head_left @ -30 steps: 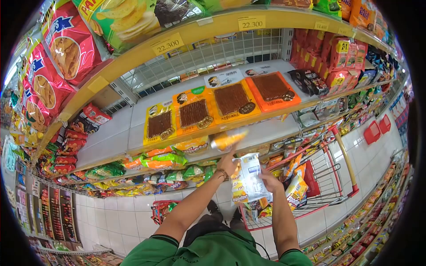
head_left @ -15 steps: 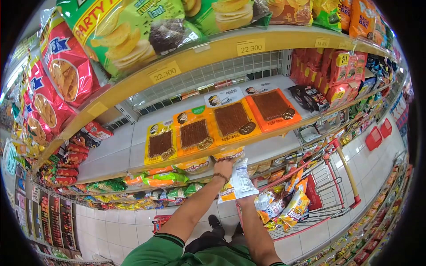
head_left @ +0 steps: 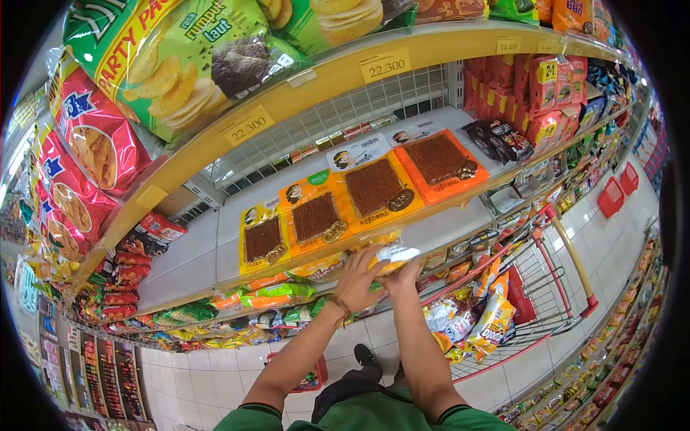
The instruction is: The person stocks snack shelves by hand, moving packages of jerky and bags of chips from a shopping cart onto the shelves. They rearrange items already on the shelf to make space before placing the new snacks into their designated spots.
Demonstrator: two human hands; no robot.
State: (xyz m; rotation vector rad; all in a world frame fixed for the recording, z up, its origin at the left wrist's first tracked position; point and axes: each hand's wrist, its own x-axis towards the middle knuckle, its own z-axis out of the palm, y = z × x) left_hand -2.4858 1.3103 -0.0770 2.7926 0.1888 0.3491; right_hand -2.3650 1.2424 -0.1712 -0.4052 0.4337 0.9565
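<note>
My left hand (head_left: 357, 279) is at the front edge of a lower shelf, its fingers spread against the packs there. Close beside it on the right, my right hand (head_left: 402, 276) is closed on a white and yellow snack bag (head_left: 395, 256), which is partly inside the shelf opening. Above both hands, flat orange and yellow packs with brown contents (head_left: 375, 191) lie on the middle shelf (head_left: 188, 248). Green and orange bags (head_left: 277, 294) sit left of my left hand.
A shopping cart (head_left: 535, 316) with snack bags (head_left: 493, 325) stands at the right. Large chip bags (head_left: 183, 65) fill the top shelf. A red basket (head_left: 309, 377) is on the floor near my feet. Red baskets (head_left: 611, 197) stand farther right.
The white and yellow bag has moved up and into the lower shelf opening. My right hand has risen with it. My left hand has spread its fingers, and the view has shifted slightly.
</note>
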